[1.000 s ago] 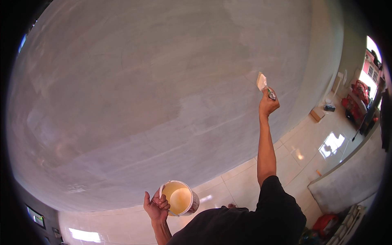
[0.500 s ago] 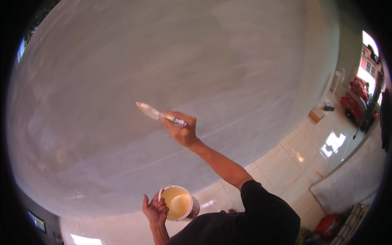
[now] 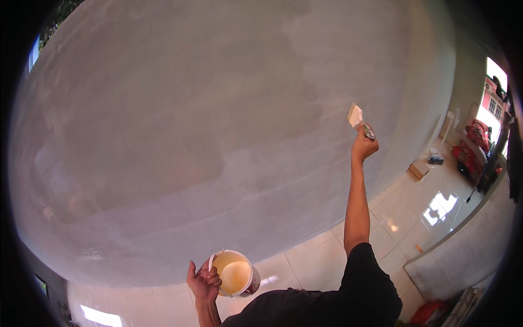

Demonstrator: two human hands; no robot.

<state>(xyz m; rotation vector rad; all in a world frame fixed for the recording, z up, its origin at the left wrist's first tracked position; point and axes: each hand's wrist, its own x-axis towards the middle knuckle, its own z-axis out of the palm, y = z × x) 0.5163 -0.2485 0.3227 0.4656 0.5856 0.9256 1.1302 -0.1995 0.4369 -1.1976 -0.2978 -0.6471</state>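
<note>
A paintbrush [image 3: 356, 115] with pale, coated bristles is in my right hand [image 3: 365, 146], fingers wrapped round its handle. That arm reaches up and out to the right, with the brush at the grey wall [image 3: 180, 120]; whether the bristles touch it I cannot tell. Low in front of my body, my left hand [image 3: 205, 282] grips the handle of a white bucket [image 3: 254, 283], its thumb pointing up. Yellowish liquid is inside the bucket. Darker, damp-looking patches cover much of the wall's upper and middle part, with a lighter band beneath.
Pale glossy floor tiles [image 3: 305, 259] run along the wall's foot. At the right are a cardboard box [image 3: 419, 169], a small dark item [image 3: 435, 160] and red patterned bundles [image 3: 477, 133] near a bright opening. A low grey partition [image 3: 463, 253] stands at lower right.
My right hand has swept the brush from the wall's middle far to the right and slightly up, straightening the arm. My left hand and the bucket stay nearly in place.
</note>
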